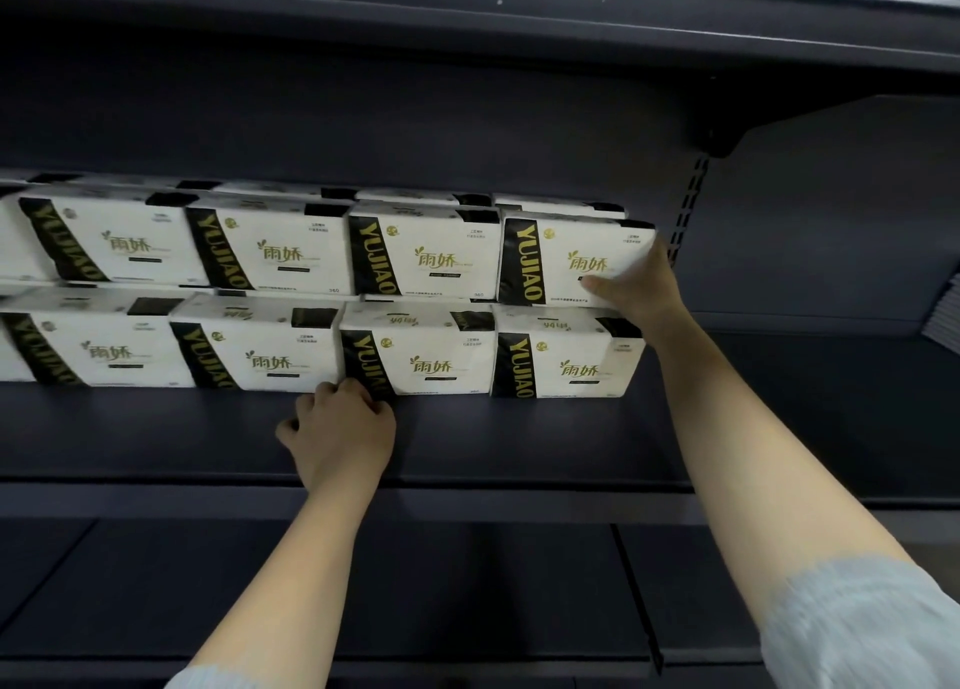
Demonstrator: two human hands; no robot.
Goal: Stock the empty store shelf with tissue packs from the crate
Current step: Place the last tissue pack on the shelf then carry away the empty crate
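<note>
White tissue packs [415, 259] with black and gold bands sit stacked two high along the shelf [519, 444], the right hand [636, 285] gripping the top end pack [561, 262], the left hand [340, 428] curled against a bottom pack [421, 355].

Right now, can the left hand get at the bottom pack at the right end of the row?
Probably yes. The left hand rests at the front of the neighbouring lower pack, and the bare shelf in front of the rightmost bottom pack is free. The right hand grips only the pack above.
</note>
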